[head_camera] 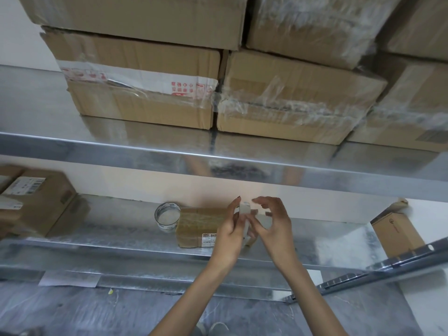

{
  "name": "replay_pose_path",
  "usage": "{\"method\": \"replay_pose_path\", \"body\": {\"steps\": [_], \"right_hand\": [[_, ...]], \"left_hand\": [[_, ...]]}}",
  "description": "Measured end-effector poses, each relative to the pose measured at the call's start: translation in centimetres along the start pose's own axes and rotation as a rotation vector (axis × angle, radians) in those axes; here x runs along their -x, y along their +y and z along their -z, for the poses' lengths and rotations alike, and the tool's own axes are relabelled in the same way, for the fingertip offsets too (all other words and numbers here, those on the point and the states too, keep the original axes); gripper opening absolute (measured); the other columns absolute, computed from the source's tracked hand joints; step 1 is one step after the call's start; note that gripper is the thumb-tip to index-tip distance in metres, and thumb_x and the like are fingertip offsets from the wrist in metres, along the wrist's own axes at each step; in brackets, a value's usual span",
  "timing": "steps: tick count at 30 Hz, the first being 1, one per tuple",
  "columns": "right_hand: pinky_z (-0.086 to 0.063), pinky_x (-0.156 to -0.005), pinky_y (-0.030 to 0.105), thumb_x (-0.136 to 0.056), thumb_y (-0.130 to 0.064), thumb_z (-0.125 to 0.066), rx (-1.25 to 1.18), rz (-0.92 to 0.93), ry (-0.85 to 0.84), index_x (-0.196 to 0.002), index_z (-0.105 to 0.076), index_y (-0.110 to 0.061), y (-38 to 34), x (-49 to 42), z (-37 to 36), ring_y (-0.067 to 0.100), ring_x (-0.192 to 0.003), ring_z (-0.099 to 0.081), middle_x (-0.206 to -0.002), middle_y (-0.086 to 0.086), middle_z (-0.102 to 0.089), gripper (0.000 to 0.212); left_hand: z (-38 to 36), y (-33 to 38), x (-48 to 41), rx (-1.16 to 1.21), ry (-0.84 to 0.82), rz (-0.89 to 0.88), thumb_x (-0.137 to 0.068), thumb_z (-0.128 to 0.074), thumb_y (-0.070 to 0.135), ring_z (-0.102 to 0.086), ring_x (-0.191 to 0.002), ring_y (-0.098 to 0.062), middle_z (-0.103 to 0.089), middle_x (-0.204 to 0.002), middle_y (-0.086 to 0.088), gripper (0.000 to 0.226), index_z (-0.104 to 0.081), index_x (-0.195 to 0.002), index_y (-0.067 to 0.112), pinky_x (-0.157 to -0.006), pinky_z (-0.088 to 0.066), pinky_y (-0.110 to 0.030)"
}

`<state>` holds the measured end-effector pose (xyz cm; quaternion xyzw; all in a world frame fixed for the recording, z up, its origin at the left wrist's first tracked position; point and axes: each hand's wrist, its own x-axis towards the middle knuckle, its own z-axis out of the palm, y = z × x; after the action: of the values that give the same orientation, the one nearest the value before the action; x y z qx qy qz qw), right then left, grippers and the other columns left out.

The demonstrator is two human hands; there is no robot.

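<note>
Head view: the left hand [230, 235] and right hand [275, 229] are both gripping a small white box [244, 210] with curled fingers, low in mid-frame. It is hovering over a brown parcel [196, 224] on the shelf [121, 231].

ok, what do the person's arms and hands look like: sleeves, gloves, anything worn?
Both bare. Left hand and right hand wear no gloves; no rings, watch or bracelet show. Left forearm and right forearm are uncovered to the frame edge, no sleeve in view. Nails too blurred to judge.
</note>
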<state>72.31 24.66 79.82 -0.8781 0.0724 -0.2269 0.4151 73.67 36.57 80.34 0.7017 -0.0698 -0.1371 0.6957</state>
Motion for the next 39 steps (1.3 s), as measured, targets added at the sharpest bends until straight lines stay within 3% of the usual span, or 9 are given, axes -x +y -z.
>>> {"method": "replay_pose_path", "body": {"steps": [4,10,15,20,24,27,30,34,39], "right_hand": [[-0.049,-0.058,0.020,-0.086,-0.014,-0.067,-0.344,-0.459,-0.115,-0.106,-0.059,-0.013,-0.5,0.1,-0.4,0.007,-0.061,-0.061,-0.082,0.001,-0.064,0.022],[-0.036,-0.054,0.029,-0.092,-0.010,-0.053,-0.575,-0.630,-0.158,-0.063,-0.055,-0.005,-0.2,0.6,-0.4,0.019,-0.053,-0.041,-0.051,0.006,-0.043,0.029],[-0.049,-0.070,0.038,-0.087,-0.012,-0.061,-0.431,-0.602,-0.080,-0.069,-0.055,0.003,1.5,-0.8,0.8,0.022,-0.066,-0.055,-0.068,0.019,-0.057,0.024],[-0.028,-0.057,0.029,-0.085,-0.020,-0.060,0.352,-0.348,-0.201,-0.062,-0.043,-0.015,4.2,-1.5,2.2,0.024,-0.063,-0.049,-0.061,0.005,-0.052,0.029],[-0.035,-0.064,0.026,-0.092,-0.027,-0.051,0.697,-0.311,-0.379,-0.080,-0.054,-0.017,7.1,-1.1,2.7,0.028,-0.091,-0.061,-0.094,0.008,-0.066,0.015],[-0.040,-0.083,0.027,-0.096,-0.028,-0.044,0.882,-0.306,-0.461,-0.106,-0.060,-0.022,8.9,-0.8,2.9,0.022,-0.114,-0.055,-0.118,0.002,-0.062,0.020],[-0.037,-0.091,0.029,-0.097,-0.025,-0.043,0.980,-0.304,-0.523,-0.121,-0.057,-0.023,10.2,-0.6,2.9,0.021,-0.126,-0.047,-0.129,0.001,-0.057,0.027],[-0.036,-0.087,0.029,-0.095,-0.033,-0.049,1.026,-0.288,-0.592,-0.111,-0.061,-0.023,11.5,-0.6,2.5,0.018,-0.117,-0.052,-0.120,-0.003,-0.062,0.022],[-0.048,-0.086,0.038,-0.084,-0.034,-0.066,0.764,-0.090,-0.274,-0.114,-0.062,-0.006,10.5,0.8,1.4,0.034,-0.105,-0.060,-0.114,0.012,-0.062,0.041]], "left_hand": [[-0.3,-0.3,0.0,-0.036,-0.018,-0.023,-0.103,-0.039,0.009,-0.055,-0.084,0.024,-0.054,-0.096,0.025,0.036,-0.038,-0.138,0.016,-0.072,-0.040,0.000],[-0.7,-1.0,-0.5,-0.068,-0.059,-0.052,-0.102,-0.040,0.008,-0.061,-0.083,0.011,-0.059,-0.096,0.014,0.028,-0.036,-0.128,0.019,-0.074,-0.046,-0.008],[0.7,-1.6,-2.1,-0.262,-0.120,-0.103,-0.104,-0.037,0.019,-0.059,-0.090,0.004,-0.064,-0.102,0.008,0.023,-0.049,-0.124,0.018,-0.078,-0.044,-0.011],[4.0,-4.1,-5.7,-0.595,0.007,-0.139,-0.101,-0.039,0.013,-0.050,-0.109,-0.009,-0.057,-0.113,0.007,0.026,-0.057,-0.119,0.017,-0.094,-0.041,-0.024],[5.3,-7.1,-7.7,-1.002,-0.075,-0.103,-0.099,-0.037,0.023,-0.049,-0.115,-0.026,-0.058,-0.120,-0.006,0.033,-0.054,-0.124,0.010,-0.104,-0.033,-0.035],[5.4,-9.1,-7.6,-1.214,-0.057,-0.183,-0.094,-0.021,0.039,-0.056,-0.101,-0.029,-0.062,-0.104,-0.006,0.052,-0.061,-0.111,0.010,-0.100,-0.031,-0.038],[5.1,-9.9,-7.5,-1.285,0.042,-0.248,-0.093,-0.027,0.035,-0.059,-0.086,-0.028,-0.062,-0.090,-0.004,0.045,-0.063,-0.099,0.011,-0.090,-0.036,-0.038],[5.0,-9.9,-7.6,-1.344,0.032,-0.239,-0.094,-0.022,0.035,-0.057,-0.088,-0.028,-0.061,-0.093,-0.005,0.048,-0.062,-0.103,0.010,-0.090,-0.044,-0.041],[4.9,-10.0,-7.6,-1.376,0.044,-0.260,-0.094,-0.020,0.033,-0.055,-0.089,-0.028,-0.060,-0.095,-0.007,0.047,-0.060,-0.101,0.010,-0.091,-0.044,-0.042]]}}
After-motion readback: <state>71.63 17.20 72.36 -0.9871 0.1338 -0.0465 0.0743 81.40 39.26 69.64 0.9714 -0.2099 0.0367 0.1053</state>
